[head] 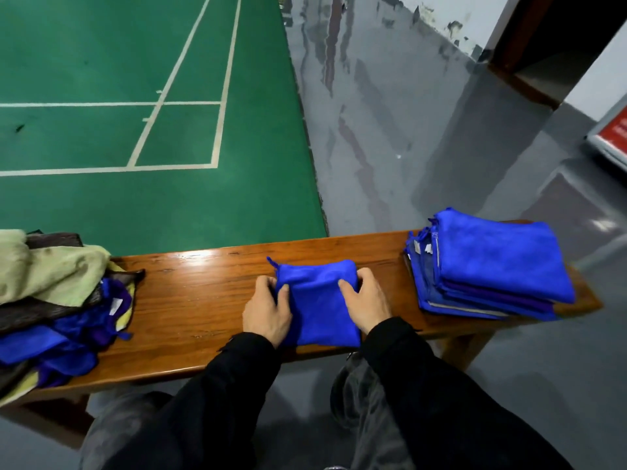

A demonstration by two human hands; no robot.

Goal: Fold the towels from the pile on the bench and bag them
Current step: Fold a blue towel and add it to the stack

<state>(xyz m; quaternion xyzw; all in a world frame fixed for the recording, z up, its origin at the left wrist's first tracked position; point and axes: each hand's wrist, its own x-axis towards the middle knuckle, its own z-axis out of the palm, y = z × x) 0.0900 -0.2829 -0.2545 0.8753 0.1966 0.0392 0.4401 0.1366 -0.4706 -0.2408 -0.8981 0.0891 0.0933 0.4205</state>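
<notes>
A folded blue towel (320, 300) lies in the middle of the wooden bench (203, 300). My left hand (268, 308) grips its left edge, thumb on top. At the towel's right edge my right hand (366, 301) pinches the cloth the same way. A loose pile of towels (57, 300) in pale green, brown, blue and purple covers the bench's left end. A neat stack of folded blue towels (492, 266) sits at the right end. No bag is visible.
Beyond the bench lie a green court floor (135, 113) with white lines and a grey wet-looking floor (390, 130). A red sign (614, 130) leans at the far right. My knees are under the bench's near edge.
</notes>
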